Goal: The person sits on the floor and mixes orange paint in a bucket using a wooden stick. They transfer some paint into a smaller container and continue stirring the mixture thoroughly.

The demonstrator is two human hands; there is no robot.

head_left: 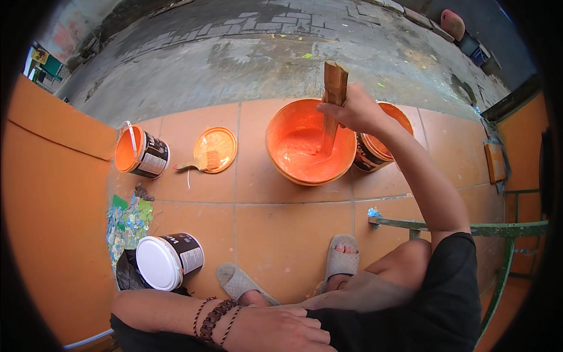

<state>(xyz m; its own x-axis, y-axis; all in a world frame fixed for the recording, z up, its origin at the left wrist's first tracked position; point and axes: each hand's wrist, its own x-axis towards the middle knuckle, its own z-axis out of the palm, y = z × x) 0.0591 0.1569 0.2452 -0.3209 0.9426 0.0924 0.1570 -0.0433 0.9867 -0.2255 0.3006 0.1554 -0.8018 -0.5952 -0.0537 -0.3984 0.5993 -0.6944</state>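
Note:
My right hand [359, 110] is closed round a flat wooden stick [336, 82]. The stick's lower end dips into orange paint [296, 146] inside a wide bucket [282, 170]. Just right of that bucket, partly behind my forearm, stands a dark can [368, 155] with orange paint inside. Low in the view, my left hand [281, 328] lies over my lap with its fingers loosely extended and nothing visible in them; the fingertips are partly hidden. Braided bracelets [216, 320] circle that wrist.
A paintbrush [202, 164] rests on an orange-smeared lid [226, 141]. Left of it is an open paint can [153, 157]. A white-lidded can [158, 264] sits near my left foot, by paint flakes [129, 223]. A green metal frame [487, 229] stands at right.

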